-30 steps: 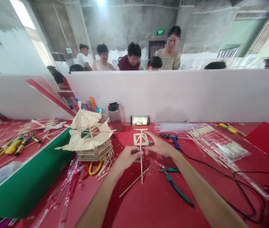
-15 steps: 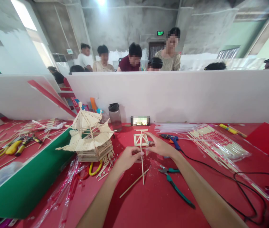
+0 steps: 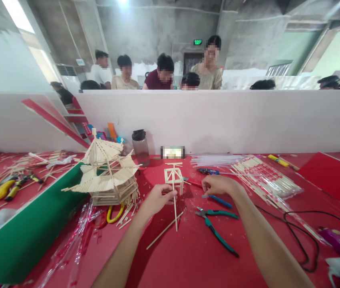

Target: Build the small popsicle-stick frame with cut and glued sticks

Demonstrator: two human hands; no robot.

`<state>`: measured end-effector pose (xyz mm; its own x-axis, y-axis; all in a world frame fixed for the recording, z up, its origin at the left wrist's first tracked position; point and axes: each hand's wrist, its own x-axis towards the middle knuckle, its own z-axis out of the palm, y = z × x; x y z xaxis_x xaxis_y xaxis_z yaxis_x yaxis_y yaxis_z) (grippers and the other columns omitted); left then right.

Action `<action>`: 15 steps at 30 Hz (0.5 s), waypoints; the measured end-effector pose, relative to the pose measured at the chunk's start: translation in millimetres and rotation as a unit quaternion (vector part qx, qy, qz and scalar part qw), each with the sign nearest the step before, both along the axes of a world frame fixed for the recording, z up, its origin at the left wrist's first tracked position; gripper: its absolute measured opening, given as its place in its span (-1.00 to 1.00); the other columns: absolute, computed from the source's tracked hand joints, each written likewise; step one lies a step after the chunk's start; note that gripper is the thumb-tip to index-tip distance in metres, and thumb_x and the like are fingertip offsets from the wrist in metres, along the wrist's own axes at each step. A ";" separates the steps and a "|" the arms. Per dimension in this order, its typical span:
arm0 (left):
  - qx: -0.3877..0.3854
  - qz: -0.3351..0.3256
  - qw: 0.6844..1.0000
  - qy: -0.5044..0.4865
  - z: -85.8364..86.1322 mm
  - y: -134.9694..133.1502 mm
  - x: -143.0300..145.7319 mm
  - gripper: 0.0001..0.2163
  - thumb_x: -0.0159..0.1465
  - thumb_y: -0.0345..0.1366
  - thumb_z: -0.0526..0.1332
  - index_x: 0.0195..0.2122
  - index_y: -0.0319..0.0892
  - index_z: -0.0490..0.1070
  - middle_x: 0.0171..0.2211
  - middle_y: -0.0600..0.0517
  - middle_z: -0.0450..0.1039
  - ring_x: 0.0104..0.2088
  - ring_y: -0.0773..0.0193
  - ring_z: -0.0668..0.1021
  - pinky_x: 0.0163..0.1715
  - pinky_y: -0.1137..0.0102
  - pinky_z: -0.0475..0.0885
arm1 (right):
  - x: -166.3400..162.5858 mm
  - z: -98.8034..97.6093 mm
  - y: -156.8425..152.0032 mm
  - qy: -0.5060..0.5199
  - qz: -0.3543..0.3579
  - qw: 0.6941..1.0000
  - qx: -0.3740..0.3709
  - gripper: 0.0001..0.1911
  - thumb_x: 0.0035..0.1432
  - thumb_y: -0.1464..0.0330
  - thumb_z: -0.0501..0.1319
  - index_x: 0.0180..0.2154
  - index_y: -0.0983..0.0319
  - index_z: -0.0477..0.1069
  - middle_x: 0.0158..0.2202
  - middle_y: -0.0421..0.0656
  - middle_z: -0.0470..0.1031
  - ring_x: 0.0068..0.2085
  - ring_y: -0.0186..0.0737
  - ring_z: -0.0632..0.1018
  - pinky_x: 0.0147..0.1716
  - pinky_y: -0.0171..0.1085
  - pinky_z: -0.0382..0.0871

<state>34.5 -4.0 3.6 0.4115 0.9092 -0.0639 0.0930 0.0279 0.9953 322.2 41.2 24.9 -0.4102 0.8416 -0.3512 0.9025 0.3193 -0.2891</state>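
My left hand (image 3: 161, 199) is closed, with thumb and fingers pinching a long thin wooden stick (image 3: 175, 216). The stick's far end meets a small frame of wooden sticks (image 3: 173, 175) that stands on the red table. My right hand (image 3: 217, 186) is to the right of the frame, its fingers curled down just over a tool with a blue handle (image 3: 222, 201) and a red part. What the fingertips hold, if anything, is hidden. Nearer me lie green-handled cutting pliers (image 3: 217, 228), jaws apart. Another loose stick (image 3: 164, 231) rests below my left hand.
A larger pagoda-like stick model (image 3: 106, 172) stands left, beside a green board (image 3: 38, 240). A bottle (image 3: 140, 148) and a phone (image 3: 172, 152) are at the white partition (image 3: 217, 120). Right are a blue glue gun (image 3: 207, 171), its black cord, and bagged sticks (image 3: 265, 176).
My right hand has left the small frame and moved right, over the blue-handled tool. My left hand keeps its hold on the stick. The view has shifted slightly.
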 end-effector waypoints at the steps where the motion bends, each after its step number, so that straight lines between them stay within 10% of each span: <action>1: 0.000 0.000 1.000 0.003 0.2 0.1 -0.1 -0.70 0.10 -0.07 0.33 -0.43 -0.25 0.46 -0.47 0.07 0.40 -0.43 0.35 0.49 -0.29 0.34 0.53 | -2.1 -1.3 -0.4 -0.017 0.001 1.000 0.001 -0.83 -0.07 0.30 0.39 -0.36 0.19 0.53 -0.36 -0.16 0.59 -0.33 -0.18 0.56 -0.47 -0.35 0.20; 15: -0.004 -0.001 1.000 0.006 0.6 -0.1 0.7 -0.68 0.10 -0.05 0.33 -0.41 -0.26 0.44 -0.47 0.06 0.39 -0.43 0.36 0.48 -0.29 0.35 0.53 | -8.2 1.7 -7.3 -0.175 -0.113 0.977 -0.039 -0.82 -0.29 0.38 0.43 -0.52 0.27 0.51 -0.45 -0.04 0.57 -0.32 0.02 0.61 -0.42 -0.26 0.37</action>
<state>35.2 -4.1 4.2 0.4126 0.9077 -0.0769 0.1054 0.0363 0.9938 314.0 33.8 26.6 -0.0604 0.8625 -0.5025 0.9954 0.0895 0.0340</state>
